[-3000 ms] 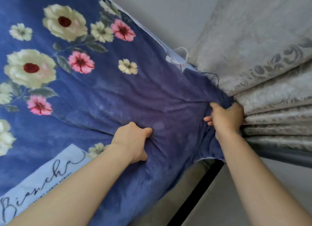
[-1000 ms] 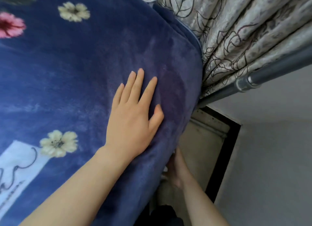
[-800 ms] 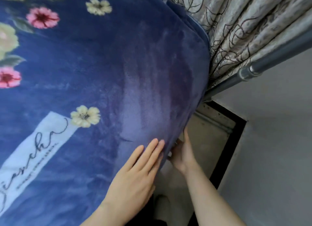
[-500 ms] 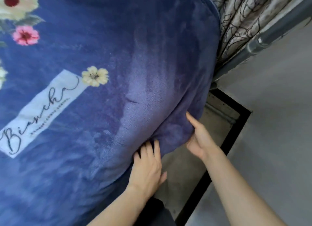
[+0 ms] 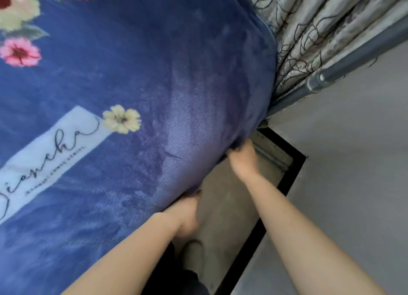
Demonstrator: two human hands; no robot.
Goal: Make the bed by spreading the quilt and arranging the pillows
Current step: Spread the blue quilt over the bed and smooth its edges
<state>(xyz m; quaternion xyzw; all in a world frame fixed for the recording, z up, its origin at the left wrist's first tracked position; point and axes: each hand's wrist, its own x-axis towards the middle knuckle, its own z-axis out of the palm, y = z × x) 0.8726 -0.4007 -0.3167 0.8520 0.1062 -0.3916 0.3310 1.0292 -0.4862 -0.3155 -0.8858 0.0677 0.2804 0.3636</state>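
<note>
Blue flowery quilt (image 5: 154, 85) is taking up most of the view, lying spread over the bed with its corner drooping down by the patterned curtain (image 5: 309, 18) and the grey rail (image 5: 353, 58). Both bare arms are reaching forward to that hanging edge. Right hand (image 5: 242, 158) is curling onto the hem near the corner, gripping it. Left hand (image 5: 187, 213) is sitting lower along the edge, fingers going under the fabric, so can't tell if it's gripping.
</note>
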